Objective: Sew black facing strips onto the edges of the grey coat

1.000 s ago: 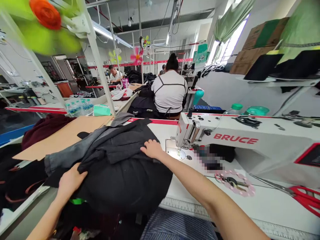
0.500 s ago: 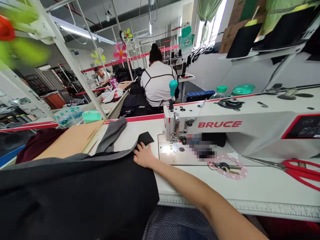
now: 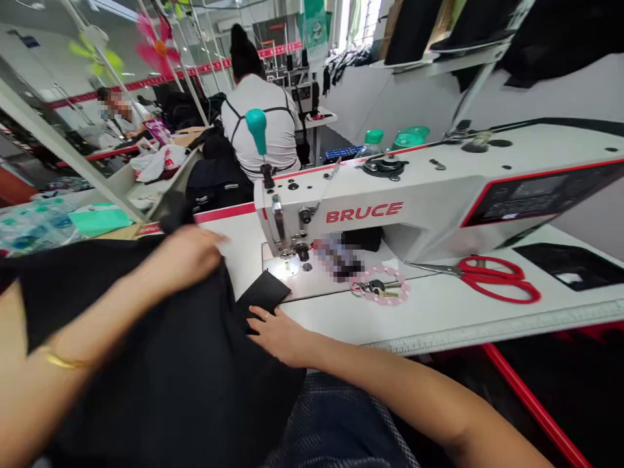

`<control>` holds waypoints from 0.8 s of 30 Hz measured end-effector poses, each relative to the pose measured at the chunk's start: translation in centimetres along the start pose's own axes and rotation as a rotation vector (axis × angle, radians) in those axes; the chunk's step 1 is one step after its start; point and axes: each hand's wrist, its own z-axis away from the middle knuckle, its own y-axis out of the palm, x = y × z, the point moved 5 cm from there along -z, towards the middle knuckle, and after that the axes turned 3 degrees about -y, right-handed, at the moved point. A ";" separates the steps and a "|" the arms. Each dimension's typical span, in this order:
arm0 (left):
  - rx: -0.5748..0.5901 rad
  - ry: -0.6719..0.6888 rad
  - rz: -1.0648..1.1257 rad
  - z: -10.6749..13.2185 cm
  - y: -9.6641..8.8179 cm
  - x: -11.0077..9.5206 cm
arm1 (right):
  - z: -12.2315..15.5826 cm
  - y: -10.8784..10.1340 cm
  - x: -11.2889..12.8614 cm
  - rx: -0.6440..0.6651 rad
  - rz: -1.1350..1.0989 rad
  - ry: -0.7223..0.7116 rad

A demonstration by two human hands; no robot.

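Fabric (image 3: 195, 370), plain black and a big piece of it, covers the left part of the white surface (image 3: 336, 322) and drops toward the person's lap (image 3: 336, 422), right beside the BRUCE sewing machine (image 3: 429, 188). Right grip (image 3: 280, 335) is palm-down and pretty relaxed, fingers a bit apart and resting on the cloth at the base of a flap (image 3: 264, 292), not clenched on it. Left grip (image 3: 192, 257) is over the upper edge of the fabric, but it's so blurred I honestly can't tell if it's pinching anything or open. That flap points up and to the right, its corner lapping onto the lit needle plate (image 3: 286, 267). Long axis of the whole piece? Can't say, folds and the edge of the view hide too much. Red-handled scissors (image 3: 487, 283) lie well off to the right.
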 end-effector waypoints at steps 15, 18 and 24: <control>0.476 0.430 0.171 3.1 10.7 -9.2 | 4.5 -1.4 -0.6 -0.108 -0.051 0.332; 0.448 0.402 0.083 3.3 11.2 -9.7 | 4.4 -1.3 -0.7 -0.142 -0.021 0.343; 0.409 0.324 -0.107 2.8 10.8 -10.8 | 4.3 -1.4 -1.0 -0.244 0.052 0.376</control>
